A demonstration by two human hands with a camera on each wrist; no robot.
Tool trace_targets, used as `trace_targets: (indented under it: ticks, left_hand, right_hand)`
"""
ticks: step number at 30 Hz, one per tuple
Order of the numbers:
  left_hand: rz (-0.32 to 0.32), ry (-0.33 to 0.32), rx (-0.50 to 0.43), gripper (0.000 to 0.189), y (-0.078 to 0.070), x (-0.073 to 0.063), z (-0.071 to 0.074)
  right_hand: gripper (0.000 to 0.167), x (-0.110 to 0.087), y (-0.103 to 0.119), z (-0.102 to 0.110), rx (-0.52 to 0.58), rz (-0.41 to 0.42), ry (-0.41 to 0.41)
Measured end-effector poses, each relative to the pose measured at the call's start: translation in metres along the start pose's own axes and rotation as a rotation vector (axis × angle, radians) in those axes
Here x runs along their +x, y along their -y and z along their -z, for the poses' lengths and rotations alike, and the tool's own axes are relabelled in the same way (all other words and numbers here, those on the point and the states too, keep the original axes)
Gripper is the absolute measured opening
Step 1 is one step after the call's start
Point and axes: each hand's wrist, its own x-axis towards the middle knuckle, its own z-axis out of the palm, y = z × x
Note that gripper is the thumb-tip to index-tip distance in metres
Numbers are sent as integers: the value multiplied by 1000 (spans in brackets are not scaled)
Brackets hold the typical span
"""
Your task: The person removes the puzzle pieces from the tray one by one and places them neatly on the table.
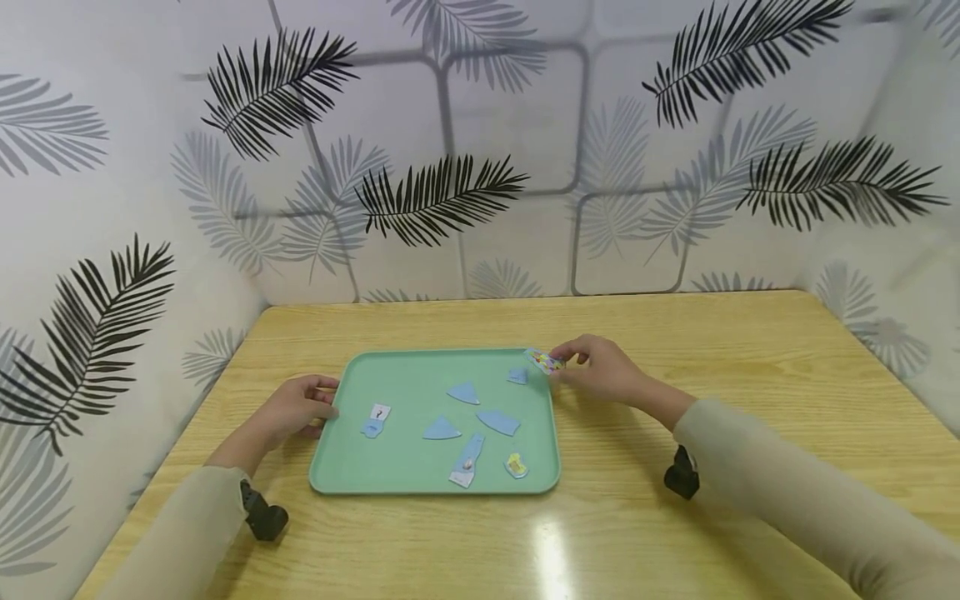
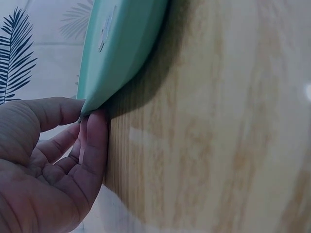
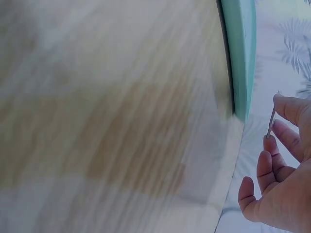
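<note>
A green tray (image 1: 405,467) lies on the wooden table with several flat cut pieces in it. My left hand (image 1: 296,406) pinches the tray's left rim, thumb above and fingertips beneath, as the left wrist view shows. Over the tray's far right corner, my right hand (image 1: 600,367) pinches a colourful patterned piece (image 1: 545,361) between thumb and fingers. The right wrist view shows that piece (image 3: 271,121) edge-on, as a thin strip. Closest to it in the tray is a small blue piece (image 1: 517,376).
Also in the tray are plain blue pieces (image 1: 497,422), a long blue and white piece (image 1: 468,461), a yellow patterned piece (image 1: 516,465) and a white and blue piece (image 1: 377,420). A leaf-patterned wall (image 1: 510,242) stands behind the table (image 1: 675,333).
</note>
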Motion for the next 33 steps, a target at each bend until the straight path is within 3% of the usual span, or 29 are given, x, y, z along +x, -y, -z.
trace_targets:
  ticks: [6, 17, 27, 33]
  left_hand:
    - [2, 1, -1, 53, 1, -2, 4]
    - [10, 8, 9, 54, 0, -5, 6]
    - [9, 6, -1, 54, 0, -1, 4]
    - [-3, 18, -9, 54, 1, 3, 2]
  right_hand:
    - [33, 5, -15, 14, -26, 22, -16]
    - [35, 19, -36, 40, -28, -9, -25]
    - [33, 32, -52, 50, -79, 44, -29]
    - [34, 37, -66, 53, -106, -12, -14]
